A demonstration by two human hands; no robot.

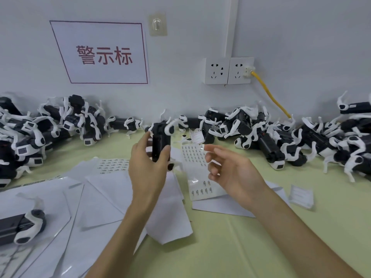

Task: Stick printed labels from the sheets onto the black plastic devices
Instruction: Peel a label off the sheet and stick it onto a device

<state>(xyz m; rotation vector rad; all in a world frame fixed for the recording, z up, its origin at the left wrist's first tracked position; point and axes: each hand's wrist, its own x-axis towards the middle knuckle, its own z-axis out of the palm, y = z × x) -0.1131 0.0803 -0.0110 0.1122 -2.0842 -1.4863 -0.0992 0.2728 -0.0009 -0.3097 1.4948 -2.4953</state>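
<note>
- Left hand [148, 167] clasps a glossy black, boxy device [160, 143] upright above the table [230, 247] — a curved white strap at its top.
- Label sheet [195, 157], printed with rows of small rectangles, lies flat between the hands.
- Right hand [230, 169] pinches one small label [202, 147] at its fingertips.

Views: one, head.
Position: worn on the person's head, above the near edge of the table [220, 247].
Facing: forward and down, towards the wall [301, 37] behind the table.
Range: close. Both forearms enter from the bottom edge; left hand [146, 169] and right hand [232, 171] sit mid-frame.
Coverage: wide-angle, with straight lines bowed near the edges. The tabletop fills the lower half; the wall, with sign [102, 54] upper left and sockets [228, 70] right of centre, fills the upper half.
</note>
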